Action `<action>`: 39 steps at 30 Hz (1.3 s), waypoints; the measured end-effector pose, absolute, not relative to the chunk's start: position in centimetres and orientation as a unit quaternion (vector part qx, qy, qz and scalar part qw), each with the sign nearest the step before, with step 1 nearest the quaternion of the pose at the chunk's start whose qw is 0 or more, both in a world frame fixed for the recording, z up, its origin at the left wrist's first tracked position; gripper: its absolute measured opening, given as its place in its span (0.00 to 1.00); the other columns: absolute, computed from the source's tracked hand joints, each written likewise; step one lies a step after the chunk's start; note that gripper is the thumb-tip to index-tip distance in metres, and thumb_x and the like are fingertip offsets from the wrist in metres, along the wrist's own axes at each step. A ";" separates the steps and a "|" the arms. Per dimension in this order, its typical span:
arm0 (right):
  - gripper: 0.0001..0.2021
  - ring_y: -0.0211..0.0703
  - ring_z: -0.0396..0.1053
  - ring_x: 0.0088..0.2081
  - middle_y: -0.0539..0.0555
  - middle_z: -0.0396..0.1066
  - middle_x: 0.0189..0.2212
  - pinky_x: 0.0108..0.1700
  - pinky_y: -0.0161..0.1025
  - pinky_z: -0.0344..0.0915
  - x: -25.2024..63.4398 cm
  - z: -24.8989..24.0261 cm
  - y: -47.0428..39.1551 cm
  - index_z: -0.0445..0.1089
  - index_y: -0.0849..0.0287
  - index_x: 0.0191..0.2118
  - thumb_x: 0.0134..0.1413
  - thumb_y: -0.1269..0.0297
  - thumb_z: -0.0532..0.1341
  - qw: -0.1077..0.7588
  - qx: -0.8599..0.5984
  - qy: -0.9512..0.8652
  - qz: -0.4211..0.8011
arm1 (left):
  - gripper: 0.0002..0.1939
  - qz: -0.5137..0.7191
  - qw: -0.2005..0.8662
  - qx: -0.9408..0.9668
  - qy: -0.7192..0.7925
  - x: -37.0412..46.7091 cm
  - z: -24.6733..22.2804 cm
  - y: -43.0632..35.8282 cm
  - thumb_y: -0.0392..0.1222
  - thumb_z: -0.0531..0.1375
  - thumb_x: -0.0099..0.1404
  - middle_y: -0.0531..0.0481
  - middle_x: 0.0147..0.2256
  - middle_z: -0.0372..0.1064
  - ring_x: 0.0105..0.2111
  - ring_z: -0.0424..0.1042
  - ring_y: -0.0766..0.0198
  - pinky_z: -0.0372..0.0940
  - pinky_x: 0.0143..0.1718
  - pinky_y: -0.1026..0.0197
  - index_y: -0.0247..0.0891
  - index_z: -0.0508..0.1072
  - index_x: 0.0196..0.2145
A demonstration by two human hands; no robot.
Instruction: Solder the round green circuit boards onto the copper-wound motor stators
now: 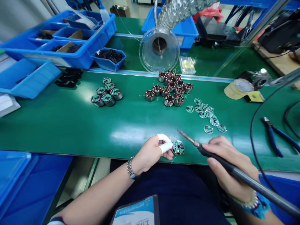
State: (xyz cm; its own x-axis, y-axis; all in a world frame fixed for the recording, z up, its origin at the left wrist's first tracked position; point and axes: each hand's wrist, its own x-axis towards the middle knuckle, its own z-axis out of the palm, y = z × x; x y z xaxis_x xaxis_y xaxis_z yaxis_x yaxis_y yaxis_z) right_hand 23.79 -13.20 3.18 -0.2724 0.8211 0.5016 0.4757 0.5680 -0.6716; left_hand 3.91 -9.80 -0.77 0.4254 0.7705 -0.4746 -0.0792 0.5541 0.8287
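Observation:
My left hand (156,150), with white covers on two fingers, is closed on a small motor stator topped by a round green circuit board (178,147), near the table's front edge. In my right hand (231,165) is a soldering iron (199,147), its tip up and to the right of the board and apart from it. Loose round circuit boards (203,113) lie beyond the iron. Bare copper-wound stators (172,86) stand grouped at the middle back. To the left, several stators with boards on top (107,98) stand together.
A clear fume hood (159,51) on a flexible duct hangs behind the stators. Blue bins (110,59) of black parts line the back left. At right are blue-handled pliers (273,137), a yellowish roll (237,89) and a dark cable (253,125) beside my right hand.

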 end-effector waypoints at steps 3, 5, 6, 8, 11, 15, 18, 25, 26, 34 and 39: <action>0.14 0.41 0.63 0.27 0.51 0.67 0.24 0.31 0.43 0.62 23.8 3.5 -13.2 0.69 0.55 0.41 0.47 0.75 0.57 0.425 -0.428 -0.765 0.227 | 0.05 0.282 0.754 0.378 0.458 4.0 -0.8 -9.8 0.37 0.57 0.57 0.52 0.20 0.67 0.21 0.68 0.69 0.65 0.28 0.63 0.33 0.65 0.26; 0.14 0.40 0.63 0.26 0.51 0.66 0.23 0.31 0.42 0.61 23.8 3.5 -13.1 0.70 0.56 0.40 0.47 0.75 0.57 0.418 -0.424 -0.765 0.248 | 0.05 0.280 0.750 0.382 0.461 4.0 -0.8 -9.8 0.36 0.57 0.57 0.52 0.20 0.67 0.21 0.68 0.69 0.65 0.28 0.64 0.33 0.64 0.26; 0.14 0.40 0.63 0.26 0.51 0.66 0.23 0.31 0.42 0.61 23.8 3.5 -13.1 0.70 0.56 0.40 0.47 0.76 0.57 0.414 -0.419 -0.766 0.258 | 0.04 0.279 0.748 0.385 0.464 4.0 -0.8 -9.8 0.36 0.57 0.57 0.52 0.20 0.67 0.21 0.68 0.69 0.65 0.28 0.64 0.33 0.65 0.27; 0.14 0.40 0.63 0.27 0.50 0.66 0.23 0.31 0.42 0.61 23.7 3.6 -13.0 0.69 0.57 0.40 0.46 0.76 0.57 0.410 -0.413 -0.767 0.271 | 0.04 0.275 0.746 0.388 0.466 4.0 -0.8 -9.7 0.35 0.56 0.57 0.51 0.20 0.67 0.21 0.69 0.69 0.65 0.28 0.64 0.33 0.65 0.27; 0.14 0.40 0.63 0.28 0.51 0.66 0.24 0.31 0.41 0.61 23.7 3.7 -12.9 0.70 0.58 0.40 0.46 0.77 0.57 0.401 -0.410 -0.769 0.283 | 0.02 0.273 0.749 0.387 0.464 4.0 -0.7 -9.7 0.34 0.56 0.57 0.51 0.21 0.67 0.21 0.69 0.69 0.65 0.27 0.64 0.33 0.65 0.27; 0.13 0.39 0.63 0.28 0.51 0.67 0.24 0.31 0.40 0.60 23.7 3.8 -12.8 0.70 0.59 0.39 0.45 0.77 0.57 0.391 -0.414 -0.771 0.284 | 0.02 0.272 0.750 0.387 0.462 4.0 -0.7 -9.7 0.33 0.55 0.57 0.52 0.21 0.67 0.21 0.69 0.69 0.65 0.28 0.64 0.33 0.65 0.27; 0.13 0.39 0.63 0.27 0.50 0.67 0.23 0.31 0.40 0.61 23.7 3.9 -12.8 0.70 0.59 0.38 0.45 0.77 0.58 0.390 -0.416 -0.772 0.280 | 0.02 0.269 0.752 0.388 0.460 3.9 -0.8 -9.6 0.33 0.55 0.57 0.51 0.21 0.67 0.21 0.69 0.69 0.64 0.28 0.64 0.33 0.65 0.27; 0.12 0.39 0.64 0.26 0.50 0.68 0.22 0.32 0.41 0.62 23.5 4.0 -12.6 0.71 0.58 0.38 0.45 0.76 0.58 0.379 -0.411 -0.785 0.268 | 0.03 0.264 0.754 0.385 0.461 3.9 -0.6 -9.6 0.32 0.54 0.58 0.52 0.21 0.67 0.21 0.69 0.70 0.64 0.28 0.65 0.33 0.65 0.27; 0.12 0.39 0.64 0.26 0.50 0.68 0.22 0.31 0.41 0.62 23.5 4.1 -12.5 0.71 0.58 0.38 0.45 0.76 0.58 0.378 -0.413 -0.784 0.268 | 0.03 0.263 0.754 0.385 0.462 3.9 -0.6 -9.6 0.32 0.54 0.58 0.52 0.21 0.67 0.21 0.69 0.70 0.64 0.28 0.65 0.33 0.65 0.27; 0.12 0.39 0.64 0.27 0.50 0.68 0.22 0.32 0.42 0.61 23.6 4.2 -12.6 0.70 0.59 0.38 0.46 0.77 0.57 0.377 -0.404 -0.790 0.266 | 0.03 0.256 0.749 0.391 0.469 3.9 -0.6 -9.5 0.31 0.54 0.58 0.51 0.21 0.67 0.21 0.69 0.70 0.64 0.28 0.65 0.33 0.65 0.27; 0.12 0.39 0.63 0.27 0.50 0.68 0.23 0.32 0.42 0.61 23.6 4.1 -12.6 0.70 0.59 0.38 0.46 0.77 0.57 0.373 -0.404 -0.790 0.273 | 0.03 0.257 0.749 0.390 0.469 3.9 -0.6 -9.5 0.31 0.54 0.59 0.52 0.21 0.67 0.21 0.69 0.70 0.64 0.28 0.66 0.33 0.64 0.27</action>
State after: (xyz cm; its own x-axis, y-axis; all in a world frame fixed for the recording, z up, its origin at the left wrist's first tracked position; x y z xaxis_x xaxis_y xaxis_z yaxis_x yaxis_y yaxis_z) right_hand 23.61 -12.57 4.14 -0.3958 0.8409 0.3690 0.4338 0.5254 -0.7320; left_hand 3.87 -9.53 -0.57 0.4276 0.7512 -0.5029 -0.0185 0.5635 0.8259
